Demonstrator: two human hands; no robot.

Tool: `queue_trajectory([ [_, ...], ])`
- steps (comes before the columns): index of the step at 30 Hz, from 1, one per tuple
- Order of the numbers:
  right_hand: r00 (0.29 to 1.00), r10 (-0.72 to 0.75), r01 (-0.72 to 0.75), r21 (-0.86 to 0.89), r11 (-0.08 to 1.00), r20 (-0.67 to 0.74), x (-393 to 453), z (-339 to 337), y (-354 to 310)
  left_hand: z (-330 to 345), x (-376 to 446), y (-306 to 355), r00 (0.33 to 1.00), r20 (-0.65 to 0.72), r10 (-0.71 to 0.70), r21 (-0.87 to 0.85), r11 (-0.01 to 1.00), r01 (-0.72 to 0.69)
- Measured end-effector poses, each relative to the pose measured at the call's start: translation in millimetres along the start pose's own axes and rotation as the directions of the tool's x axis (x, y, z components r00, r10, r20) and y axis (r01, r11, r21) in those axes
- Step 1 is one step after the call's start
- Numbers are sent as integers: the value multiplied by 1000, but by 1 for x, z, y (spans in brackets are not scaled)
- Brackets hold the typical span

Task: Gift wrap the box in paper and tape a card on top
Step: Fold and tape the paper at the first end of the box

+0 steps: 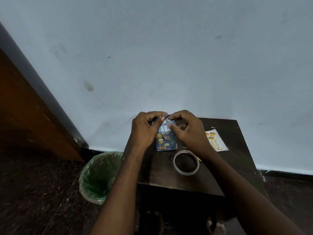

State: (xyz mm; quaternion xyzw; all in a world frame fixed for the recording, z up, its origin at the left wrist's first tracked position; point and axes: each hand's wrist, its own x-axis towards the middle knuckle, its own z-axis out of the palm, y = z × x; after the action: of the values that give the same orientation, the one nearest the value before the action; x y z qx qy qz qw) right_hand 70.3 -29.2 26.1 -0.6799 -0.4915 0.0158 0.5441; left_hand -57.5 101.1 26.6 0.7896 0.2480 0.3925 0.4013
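Tape roll (pixel 186 162): clear, lying flat on the dark surface (pixel 160 173), nearest the viewer and just short of the right wrist. Nothing in its hollow but bare surface.

Bin (pixel 100 177): on the floor, left of and below the left forearm, lined with a green bag. Looks empty, though its depths are dim.

Box (pixel 166 138): blue animal-print paper already round it, resting on the surface directly under both sets of fingers. Its far end is where the work goes on.

Left hand (pixel 144 128): fingers curled, pinching the paper flap at the box's far top edge.

Right hand (pixel 184 126): fingers (pixel 171 127) likewise curled, thumb and forefinger nipping the same fold just beside the left ones.

Step in hand, as judged: closing the end flap. Best done by creasing hard against the box edge, keeping the fold taut with one hand while the other fetches tape; letting go early would probably let it spring open.

Card (pixel 216 140): white with gold balloons, flat on the surface, right of and beyond the right hand, untouched.
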Motion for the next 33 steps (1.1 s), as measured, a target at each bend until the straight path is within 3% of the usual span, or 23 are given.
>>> queue_trajectory([
  [6, 999, -15, 13, -53, 999, -41, 1, 4, 4, -2, 1, 1, 1000, 15, -6, -34, 999, 7],
  [14, 976, 212, -197, 214, 957, -49, 2, 5, 7, -15, -3, -1, 997, 80, 23, 26, 999, -25],
  [20, 974, 207, -177, 262, 949, -91, -3, 11, -3, -18, -7, -2, 998, 55, 7, -35, 999, -5],
  [24, 989, 145, -137, 179, 974, -32, -1, 5, 2, -17, -8, -3, 998, 53, 28, -43, 999, -26],
  [33, 995, -81, 74, -118, 990, -55, -4, 4, 3, -21, -8, -5, 992, 83, 93, -24, 996, -91],
])
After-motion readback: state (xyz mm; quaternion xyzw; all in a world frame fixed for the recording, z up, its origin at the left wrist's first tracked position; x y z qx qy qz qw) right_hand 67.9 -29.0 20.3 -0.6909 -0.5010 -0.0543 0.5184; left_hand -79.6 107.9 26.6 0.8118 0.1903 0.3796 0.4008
